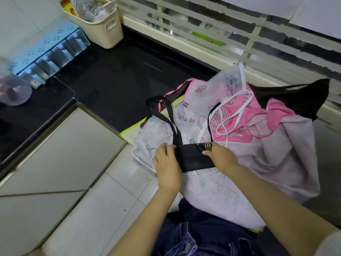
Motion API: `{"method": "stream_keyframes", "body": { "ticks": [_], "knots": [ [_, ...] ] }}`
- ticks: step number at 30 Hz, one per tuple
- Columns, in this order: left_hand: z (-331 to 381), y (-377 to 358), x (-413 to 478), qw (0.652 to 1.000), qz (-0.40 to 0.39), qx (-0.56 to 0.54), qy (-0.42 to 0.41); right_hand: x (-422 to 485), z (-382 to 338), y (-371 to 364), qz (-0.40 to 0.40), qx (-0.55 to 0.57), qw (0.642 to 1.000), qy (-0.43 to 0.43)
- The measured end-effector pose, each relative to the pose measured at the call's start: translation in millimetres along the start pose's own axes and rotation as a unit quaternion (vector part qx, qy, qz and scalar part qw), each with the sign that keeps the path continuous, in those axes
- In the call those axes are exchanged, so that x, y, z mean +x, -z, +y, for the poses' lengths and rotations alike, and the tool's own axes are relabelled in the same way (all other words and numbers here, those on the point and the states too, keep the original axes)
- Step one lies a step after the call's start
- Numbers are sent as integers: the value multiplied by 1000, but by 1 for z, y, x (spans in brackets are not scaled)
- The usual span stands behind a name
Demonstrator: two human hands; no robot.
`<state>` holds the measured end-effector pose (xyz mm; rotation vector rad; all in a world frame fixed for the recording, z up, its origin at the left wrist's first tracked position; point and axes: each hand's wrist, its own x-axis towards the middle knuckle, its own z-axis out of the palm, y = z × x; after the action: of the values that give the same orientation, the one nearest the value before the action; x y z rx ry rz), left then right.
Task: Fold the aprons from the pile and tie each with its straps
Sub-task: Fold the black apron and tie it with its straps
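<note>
A folded black apron [195, 158] lies as a narrow bundle on top of a pile of aprons [258, 145]. My left hand [167, 159] grips its left end, fingers curled over the edge. My right hand [220, 157] holds its right end, where a gold striped mark shows. Two black straps [166, 115] run up and left from the bundle over a white cartoon-print apron [186, 115]. The pile also holds pink aprons and a pale checked one that hangs over the counter edge toward my lap.
A dark countertop [114, 80] stretches behind the pile. On it stand a beige basket [103, 28], a blue spice rack [51, 56] and a clear cup [14, 91] at far left. White cabinet fronts [60, 154] lie below. Another black apron [299, 97] lies at the back right.
</note>
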<state>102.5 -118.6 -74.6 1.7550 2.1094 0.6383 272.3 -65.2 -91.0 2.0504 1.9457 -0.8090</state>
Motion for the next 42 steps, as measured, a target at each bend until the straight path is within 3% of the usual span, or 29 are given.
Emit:
{"method": "stream_keyframes", "body": {
  "ticks": [3,7,10,13,15,16,19,22,25,28,32,35,42],
  "knots": [
    [0,-12,-6,973,-114,134,-146,1,1,2,-2,0,1000,1],
    [-16,-20,-5,945,-233,196,-123,2,2,9,-18,46,999,-8],
    [-19,-20,0,934,-258,207,-138,-4,-6,16,88,52,994,-26],
    [-16,-18,2,937,-247,209,-128,-18,-19,16,185,24,977,104],
    [-18,-19,0,927,-278,212,-139,-32,-27,4,156,-44,955,248],
    [-19,-19,0,928,-272,214,-139,-35,-26,-9,108,-92,950,278],
    [-21,-22,0,933,-276,203,-110,-32,-3,-31,-23,-196,950,240],
    [-23,-21,-3,938,-270,183,-121,-26,15,-26,-70,-234,944,221],
    [-26,-27,-4,940,-276,173,-99,-24,16,-18,-48,-220,952,206],
    [-27,-27,-2,939,-267,174,-128,-25,17,-16,-59,-188,948,250],
    [-25,-22,2,930,-291,180,-130,-25,11,-10,-64,-173,956,229],
    [-20,-15,0,926,-248,222,-177,-25,4,-3,-68,-170,961,209],
    [-17,-14,-12,930,-264,180,-181,-28,-8,-8,16,-212,957,198]
  ]
}}
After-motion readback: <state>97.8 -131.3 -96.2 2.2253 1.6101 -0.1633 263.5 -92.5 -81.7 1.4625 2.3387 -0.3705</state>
